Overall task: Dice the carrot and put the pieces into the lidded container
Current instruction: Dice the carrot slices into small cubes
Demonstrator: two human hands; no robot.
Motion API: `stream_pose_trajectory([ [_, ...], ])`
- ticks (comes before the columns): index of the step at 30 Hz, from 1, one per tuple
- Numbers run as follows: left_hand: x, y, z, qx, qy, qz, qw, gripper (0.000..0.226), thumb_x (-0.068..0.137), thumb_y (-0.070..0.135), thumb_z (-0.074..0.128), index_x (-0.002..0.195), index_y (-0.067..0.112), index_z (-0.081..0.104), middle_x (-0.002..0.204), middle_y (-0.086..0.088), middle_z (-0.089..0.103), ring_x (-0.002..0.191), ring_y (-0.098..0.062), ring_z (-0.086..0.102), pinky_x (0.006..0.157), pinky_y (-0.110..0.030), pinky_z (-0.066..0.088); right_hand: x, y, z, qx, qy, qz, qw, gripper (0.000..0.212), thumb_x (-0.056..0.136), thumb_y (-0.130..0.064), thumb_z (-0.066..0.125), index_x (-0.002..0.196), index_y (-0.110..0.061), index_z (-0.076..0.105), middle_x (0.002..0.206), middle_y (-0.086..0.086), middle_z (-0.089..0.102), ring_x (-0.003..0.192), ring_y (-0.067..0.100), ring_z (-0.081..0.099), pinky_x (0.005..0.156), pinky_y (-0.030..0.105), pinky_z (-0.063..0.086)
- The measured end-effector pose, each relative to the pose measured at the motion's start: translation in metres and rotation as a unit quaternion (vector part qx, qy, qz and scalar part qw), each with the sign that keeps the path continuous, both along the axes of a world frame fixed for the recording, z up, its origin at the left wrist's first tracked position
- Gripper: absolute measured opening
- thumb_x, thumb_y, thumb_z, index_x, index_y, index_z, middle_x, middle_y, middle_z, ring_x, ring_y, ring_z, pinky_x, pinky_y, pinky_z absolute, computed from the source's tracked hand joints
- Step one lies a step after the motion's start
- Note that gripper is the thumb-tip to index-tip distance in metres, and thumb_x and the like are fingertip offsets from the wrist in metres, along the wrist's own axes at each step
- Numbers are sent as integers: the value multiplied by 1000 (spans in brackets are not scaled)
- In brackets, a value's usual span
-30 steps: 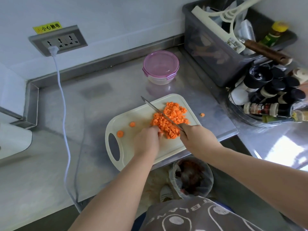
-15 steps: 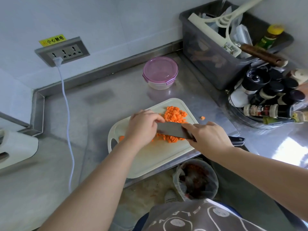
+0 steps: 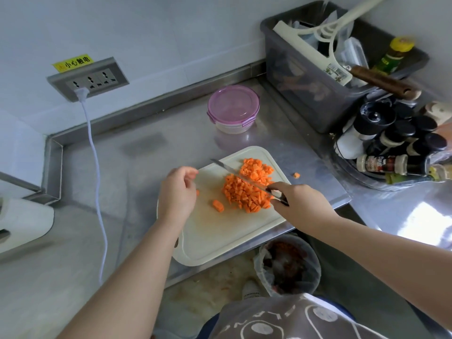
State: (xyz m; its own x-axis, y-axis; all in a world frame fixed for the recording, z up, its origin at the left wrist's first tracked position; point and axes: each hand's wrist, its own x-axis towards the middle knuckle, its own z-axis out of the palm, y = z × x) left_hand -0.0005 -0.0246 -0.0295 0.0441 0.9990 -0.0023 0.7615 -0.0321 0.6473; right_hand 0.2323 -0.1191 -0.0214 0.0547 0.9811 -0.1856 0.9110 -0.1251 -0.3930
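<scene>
A heap of diced carrot [image 3: 247, 189] lies on the white cutting board [image 3: 220, 231]. A thicker carrot piece [image 3: 218, 206] sits alone just left of the heap. My right hand [image 3: 297, 200] grips the knife [image 3: 234, 172], whose blade lies across the heap, pointing far-left. My left hand [image 3: 179, 192] hovers over the board's left side with loosely curled fingers, holding nothing that I can see. The lidded container [image 3: 233, 109], clear with a pink lid, stands closed on the counter beyond the board.
One carrot cube [image 3: 296, 175] lies on the steel counter right of the board. A grey bin of utensils [image 3: 318, 77] and a rack of spice bottles [image 3: 401, 148] crowd the right. A white cord [image 3: 96, 172] hangs from the wall socket. A lined waste bin [image 3: 288, 264] sits below the counter edge.
My left hand has lifted off the carrot heap and moved left. The knife has turned from flat against the heap to lying across it, blade pointing far-left. The heap is now uncovered.
</scene>
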Motion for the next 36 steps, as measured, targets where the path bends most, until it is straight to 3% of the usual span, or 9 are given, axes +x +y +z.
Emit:
stream_pose_trajectory([
  [3, -4, -7, -17, -69, 157, -221, 960, 42, 85, 3, 54, 120, 24, 60, 120, 2, 54, 108, -15, 54, 93, -23, 40, -2, 6, -2, -23, 56, -36, 998, 35, 98, -31, 47, 132, -30, 52, 69, -14, 51, 68, 16, 53, 52, 24, 36],
  [5, -1, -9, -20, -83, 228, -298, 923, 46, 86, 10, 56, 128, 27, 55, 127, 3, 47, 119, -18, 45, 99, -29, 39, -2, 8, -1, -25, 66, -44, 997, 35, 97, -30, 47, 132, -29, 53, 70, -14, 50, 66, 14, 52, 52, 24, 35],
  [12, 17, 2, -14, -60, 314, -375, 870, 25, 87, 16, 55, 110, 24, 59, 118, 1, 48, 110, -23, 49, 88, -30, 42, -8, 5, 5, -48, 81, -49, 994, 34, 97, -31, 48, 131, -29, 53, 67, -17, 48, 65, 12, 51, 53, 24, 38],
  [17, 12, 3, -11, -52, 369, -419, 828, 21, 86, 19, 54, 106, 24, 57, 113, 1, 50, 107, -24, 51, 91, -31, 39, -16, 1, 7, -78, 109, -46, 990, 32, 97, -31, 49, 127, -26, 56, 89, -7, 62, 73, 14, 57, 67, 29, 47],
  [20, 2, -5, -15, -68, 331, -406, 849, 25, 85, 16, 55, 109, 24, 56, 113, 4, 50, 107, -24, 50, 87, -31, 42, -28, -2, 3, -94, 167, -51, 980, 16, 98, -27, 47, 91, -21, 60, 68, -5, 51, 59, 16, 47, 54, 26, 35],
  [23, -7, -17, -18, -105, 229, -287, 924, 40, 83, 18, 62, 122, 22, 52, 122, 5, 49, 112, -18, 52, 87, -29, 44, -44, -8, 0, -116, 205, -58, 970, 31, 99, -26, 44, 68, -18, 45, 62, 1, 46, 55, 20, 43, 54, 30, 34],
  [25, -7, -28, -21, -138, 164, -185, 959, 50, 81, 27, 67, 126, 17, 50, 128, 3, 49, 116, -17, 52, 95, -32, 43, -54, -12, -4, -123, 200, -56, 970, 33, 98, -22, 44, 66, -17, 39, 62, 2, 45, 59, 23, 46, 58, 33, 36],
  [28, 0, -42, -31, -165, 151, -108, 969, 47, 80, 34, 66, 121, 15, 53, 125, -1, 51, 115, -22, 52, 92, -39, 47, -69, -17, -11, -118, 190, -54, 973, 33, 97, -20, 43, 66, -16, 37, 60, 1, 42, 60, 23, 41, 58, 33, 32],
  [36, 13, -42, -32, -113, 180, -79, 974, 21, 86, 26, 61, 103, 13, 58, 104, -5, 63, 92, -24, 60, 73, -34, 48, -82, -20, -22, -125, 201, -64, 970, 11, 98, -23, 42, 92, -23, 51, 67, -4, 50, 58, 15, 47, 51, 28, 35],
])
